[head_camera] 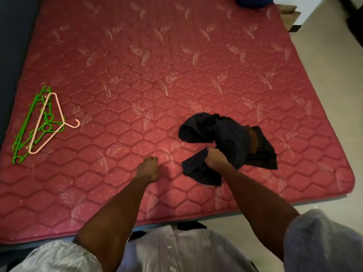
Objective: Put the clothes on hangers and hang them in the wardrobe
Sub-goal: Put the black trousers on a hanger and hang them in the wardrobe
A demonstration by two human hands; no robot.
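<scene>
A crumpled dark navy garment (227,138) lies on the red quilted mattress (137,65), right of centre near the front edge. My right hand (215,157) grips a lower fold of that garment. My left hand (148,168) hovers just left of it, fingers curled with nothing in them. A small pile of hangers rests at the mattress's left edge: several green hangers (25,132) with one pale pink hanger (50,122) on top. No wardrobe is in view.
A dark blue object (253,1) sits at the mattress's far right corner. Pale floor (324,79) runs along the right side. A dark wall or panel (11,46) borders the left. My light shirt fills the bottom of the view.
</scene>
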